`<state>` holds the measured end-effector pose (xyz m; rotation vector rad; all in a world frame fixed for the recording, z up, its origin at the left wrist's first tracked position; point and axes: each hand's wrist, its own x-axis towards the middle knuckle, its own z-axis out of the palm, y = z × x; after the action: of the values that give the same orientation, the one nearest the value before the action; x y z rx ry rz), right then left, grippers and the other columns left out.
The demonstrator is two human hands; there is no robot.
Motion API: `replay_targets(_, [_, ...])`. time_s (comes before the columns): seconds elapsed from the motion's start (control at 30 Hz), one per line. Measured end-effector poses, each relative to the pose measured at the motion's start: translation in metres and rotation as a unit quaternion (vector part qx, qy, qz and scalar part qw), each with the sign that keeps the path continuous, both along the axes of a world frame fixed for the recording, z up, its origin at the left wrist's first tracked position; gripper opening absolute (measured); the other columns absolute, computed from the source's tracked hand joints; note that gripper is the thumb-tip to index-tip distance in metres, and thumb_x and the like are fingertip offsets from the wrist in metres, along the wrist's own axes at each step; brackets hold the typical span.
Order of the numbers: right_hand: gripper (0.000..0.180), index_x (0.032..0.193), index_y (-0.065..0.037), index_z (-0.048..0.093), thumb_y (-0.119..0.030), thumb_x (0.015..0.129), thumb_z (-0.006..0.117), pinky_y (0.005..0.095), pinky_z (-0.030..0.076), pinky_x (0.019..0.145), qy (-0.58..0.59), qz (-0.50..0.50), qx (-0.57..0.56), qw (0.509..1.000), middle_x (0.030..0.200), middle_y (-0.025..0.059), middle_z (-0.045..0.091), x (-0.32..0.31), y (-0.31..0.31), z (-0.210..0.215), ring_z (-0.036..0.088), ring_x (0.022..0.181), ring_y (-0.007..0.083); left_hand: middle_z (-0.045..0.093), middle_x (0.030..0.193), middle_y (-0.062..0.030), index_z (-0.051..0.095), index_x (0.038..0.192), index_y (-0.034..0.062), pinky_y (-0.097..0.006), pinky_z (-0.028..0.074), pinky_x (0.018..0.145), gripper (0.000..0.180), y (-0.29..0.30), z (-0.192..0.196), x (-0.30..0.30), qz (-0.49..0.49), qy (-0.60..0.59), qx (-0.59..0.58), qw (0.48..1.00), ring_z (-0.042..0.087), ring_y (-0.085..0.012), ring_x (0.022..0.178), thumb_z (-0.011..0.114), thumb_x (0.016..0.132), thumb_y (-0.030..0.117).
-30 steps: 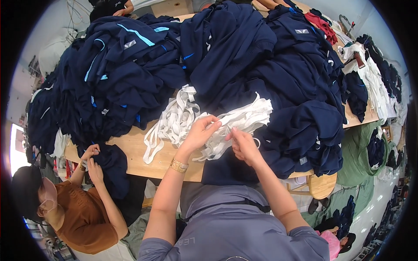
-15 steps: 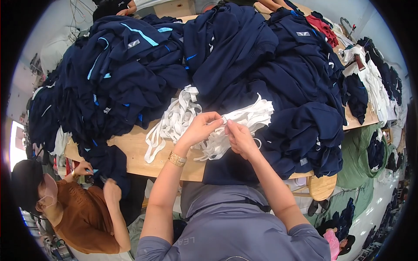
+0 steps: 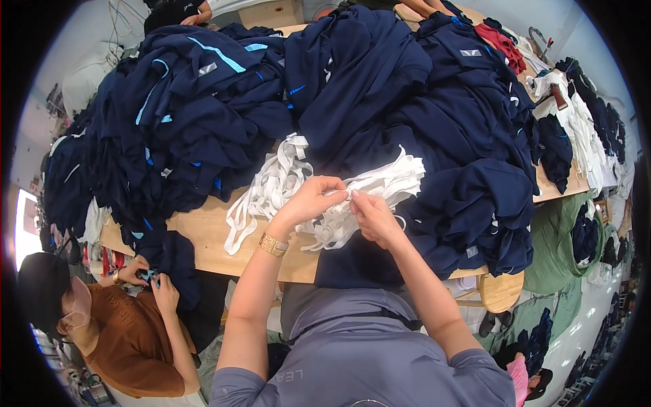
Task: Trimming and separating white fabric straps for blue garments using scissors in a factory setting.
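Observation:
Above the table's near edge, my left hand (image 3: 308, 205) and my right hand (image 3: 375, 218) meet, thumbs and fingertips pinched together on a small part of a white strip. Most of that part is covered by my fingers. Just behind my hands, a bundle of flat white strips (image 3: 397, 176) fans out toward the right over dark navy cloth. Further white strips (image 3: 261, 188) lie in a loose, looped heap left of my left hand. Some hang beneath my wrists.
Large heaps of navy garments (image 3: 352, 74) cover much of the wooden table (image 3: 210, 234). At the left, a co-worker in a brown shirt (image 3: 135, 339) handles navy cloth and a light blue piece. A green sheet (image 3: 549, 251) hangs at the right. Other people's arms show along the far edge.
My two hands stay almost in place, still pinching, with a slight shift of the fingertips. The co-worker's hands at the left have come closer together over the light blue piece.

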<state>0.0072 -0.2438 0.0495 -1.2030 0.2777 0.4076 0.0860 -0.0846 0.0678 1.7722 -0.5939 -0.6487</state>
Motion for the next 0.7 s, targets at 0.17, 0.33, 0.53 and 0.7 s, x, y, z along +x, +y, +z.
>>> replay_targets(0.17, [0.042, 0.070, -0.008, 0.045, -0.043, 0.092, 0.042, 0.0193, 0.014, 0.027, 0.004, 0.000, 0.018, 1.000, 0.044, -0.0074, 0.029, -0.002, -0.001, 0.000, 0.020, 0.029, 0.0024, 0.038, 0.056, 0.0107, 0.060, 0.079, 0.0055, -0.018, 0.018, 0.040, 0.017, -0.001, 0.003, 0.002, -0.016, 0.006, 0.012, 1.000, 0.026, 0.0006, 0.046, 0.059, 0.085, 0.021])
replay_targets(0.33, [0.042, 0.072, -0.008, 0.045, -0.043, 0.093, 0.040, 0.0197, 0.014, 0.027, 0.028, 0.005, 0.034, 0.999, 0.044, -0.0071, 0.028, 0.000, -0.001, 0.000, 0.019, 0.029, 0.0025, 0.036, 0.054, 0.0102, 0.059, 0.078, 0.0057, -0.019, 0.018, 0.040, 0.018, -0.003, -0.004, 0.003, -0.035, -0.013, -0.014, 0.999, 0.026, 0.0001, 0.046, 0.059, 0.085, 0.022])
replay_targets(0.53, [0.039, 0.077, -0.008, 0.048, -0.044, 0.092, 0.041, 0.0189, 0.016, 0.028, 0.008, -0.007, 0.048, 0.999, 0.044, -0.0070, 0.026, -0.001, -0.002, -0.006, 0.021, 0.029, 0.0031, 0.050, 0.062, 0.0035, 0.060, 0.081, 0.0030, -0.018, 0.036, 0.048, 0.021, 0.004, 0.007, 0.004, -0.031, 0.070, 0.065, 0.995, 0.043, -0.0024, 0.055, 0.058, 0.084, 0.023])
replay_targets(0.7, [0.034, 0.082, -0.005, 0.050, -0.037, 0.090, 0.050, 0.0200, 0.016, 0.029, -0.043, -0.085, 0.042, 0.995, 0.046, -0.0073, 0.031, 0.009, 0.001, 0.008, 0.024, 0.031, 0.0028, 0.057, 0.068, 0.0010, 0.064, 0.092, 0.0008, -0.019, 0.045, 0.051, 0.024, -0.004, 0.010, 0.004, 0.042, 0.116, -0.036, 0.992, 0.051, -0.0040, 0.060, 0.061, 0.084, 0.023])
